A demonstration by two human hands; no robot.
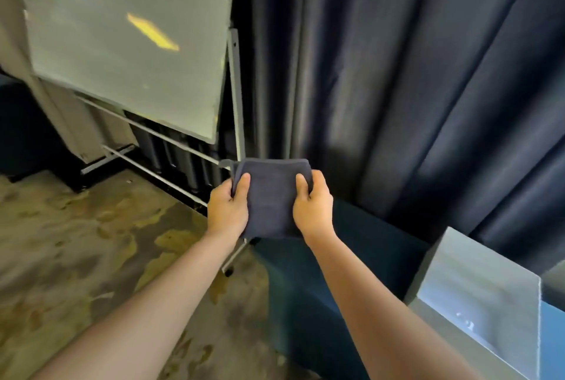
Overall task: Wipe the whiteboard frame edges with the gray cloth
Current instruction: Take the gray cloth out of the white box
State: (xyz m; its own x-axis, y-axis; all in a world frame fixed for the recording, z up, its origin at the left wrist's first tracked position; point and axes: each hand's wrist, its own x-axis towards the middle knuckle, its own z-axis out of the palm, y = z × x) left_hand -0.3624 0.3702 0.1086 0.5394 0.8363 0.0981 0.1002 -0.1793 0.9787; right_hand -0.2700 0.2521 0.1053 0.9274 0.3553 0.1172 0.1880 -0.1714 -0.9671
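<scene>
Gray cloth folded, gripped by left hand, right hand

Folded gray cloth held flat, below-right of tilted whiteboard.

Looks like an office or meeting room: a white rectangular whiteboard on a grey metal rolling stand upper left, heavy dark navy pleated curtains across the right, patterned brown-and-yellow carpet lower left.
</scene>
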